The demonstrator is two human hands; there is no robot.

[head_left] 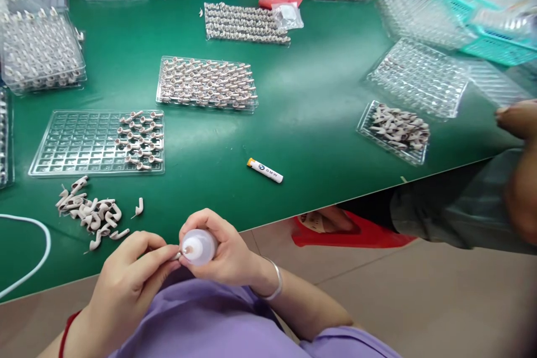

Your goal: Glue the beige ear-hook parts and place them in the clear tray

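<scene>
My right hand (229, 251) is wrapped round a translucent white squeeze bottle (205, 247), its nozzle facing up toward me. Pinched in the fingertips of my left hand (132, 271) is a small pale earbud shell (177, 256), mostly hidden by the fingers and close against the bottle. Both hands meet in front of the table's near edge. On the green table beyond my left hand lies a loose pile of beige earbud shells (94, 212), with one single shell (139, 207) apart from it. Behind the pile, a clear tray (75, 142) has shells in its right-hand compartments.
A filled tray (205, 84) stands mid-table, with a white lighter (265, 170) nearer me. Stacked filled trays (39, 50) stand at left. At right are a small tray of shells (396, 126), clear trays (428, 78) and a co-worker's arm (522, 168). A white cable (46, 240) curves at left.
</scene>
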